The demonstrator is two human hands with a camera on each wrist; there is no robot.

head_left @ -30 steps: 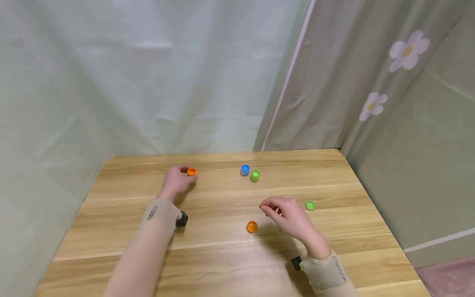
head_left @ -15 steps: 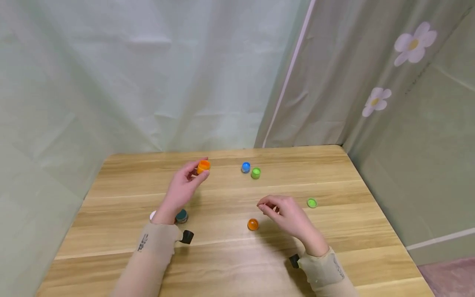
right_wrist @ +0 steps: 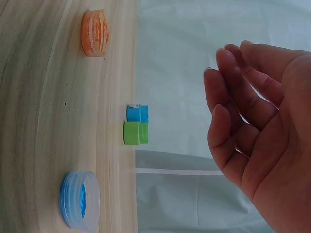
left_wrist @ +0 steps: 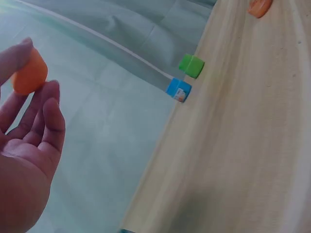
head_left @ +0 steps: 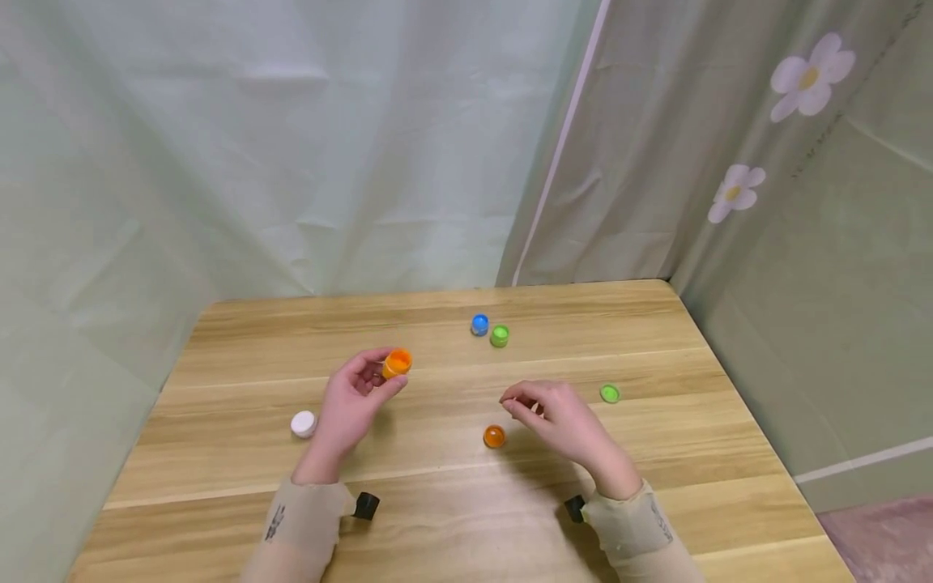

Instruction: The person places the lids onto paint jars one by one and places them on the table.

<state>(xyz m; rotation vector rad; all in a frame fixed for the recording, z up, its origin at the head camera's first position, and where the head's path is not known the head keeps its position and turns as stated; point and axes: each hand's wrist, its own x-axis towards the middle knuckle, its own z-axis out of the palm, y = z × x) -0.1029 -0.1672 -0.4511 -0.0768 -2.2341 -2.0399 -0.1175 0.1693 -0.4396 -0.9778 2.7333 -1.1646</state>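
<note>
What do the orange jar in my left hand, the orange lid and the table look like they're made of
Orange jar: probably plastic, smooth, judging by its even surface.
Orange lid: likely shiny plastic; it catches a bright highlight.
Table: wood-look top with a soft sheen and streaked grain; solid wood or laminate, I can't tell.

Wood-grained table point(head_left: 430, 526), head view, far edge at 12 o'clock. Relative to the orange lid point(head_left: 494, 437), the blue pot point(head_left: 479, 325) and, just beside it, the green pot point(head_left: 499, 337) stand near 12 o'clock; the green lid point(head_left: 610, 393) lies between 2 and 3, the white-topped jar point(head_left: 303, 424) at 9. Right wrist view: a clear-rimmed blue lid point(right_wrist: 72, 200) lies at 6 o'clock from the orange lid.
</note>
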